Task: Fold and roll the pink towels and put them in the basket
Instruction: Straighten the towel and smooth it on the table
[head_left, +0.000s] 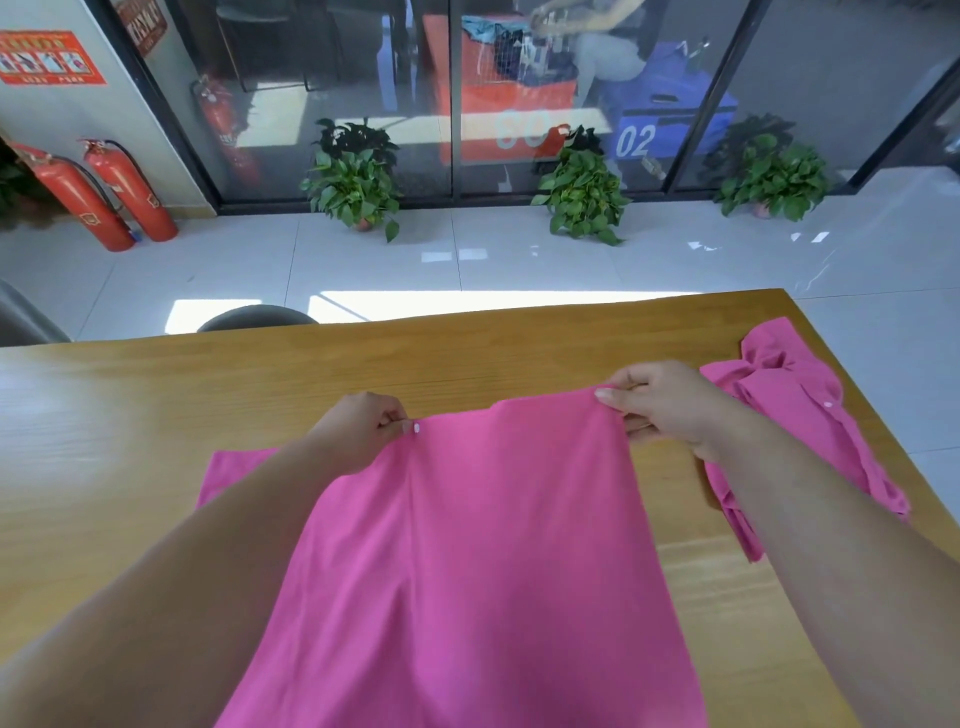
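Left hand (358, 431) and right hand (670, 405) each pinch 1 top corner of the pink towel (467, 545), lifted over the table (156, 415). Keep the edge taut, corners level, then fold. Basket not in view.

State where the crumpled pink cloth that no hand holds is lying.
In the head view, the crumpled pink cloth lies by the right edge of the wooden table, just right of the right hand gripping the spread cloth.
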